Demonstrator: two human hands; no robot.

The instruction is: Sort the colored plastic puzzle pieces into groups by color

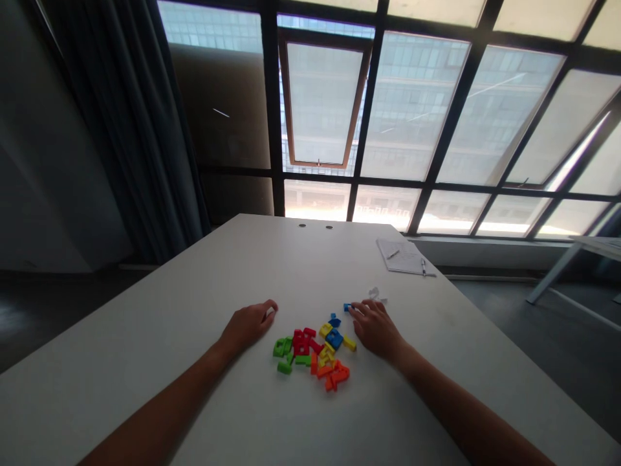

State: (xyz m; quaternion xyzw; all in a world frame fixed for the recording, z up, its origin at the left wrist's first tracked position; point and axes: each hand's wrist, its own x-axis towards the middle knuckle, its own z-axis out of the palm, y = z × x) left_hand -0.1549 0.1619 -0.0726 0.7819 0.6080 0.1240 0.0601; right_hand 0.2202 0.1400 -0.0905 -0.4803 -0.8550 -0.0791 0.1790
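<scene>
My right hand is at the right of a loose pile of coloured plastic pieces, its fingertips closed on a small blue block at the tabletop. Left of the pile, my left hand rests on the table with loosely curled fingers; a gap shows between thumb and forefinger, with nothing in it. Between the hands lie red blocks, green blocks, yellow blocks, orange blocks and a larger blue block. Another small blue piece lies just beyond them.
Crumpled clear or white material lies beyond my right hand. Paper sheets with pens on them lie near the right edge of the white table. Large windows and a dark curtain stand behind; another table is at right.
</scene>
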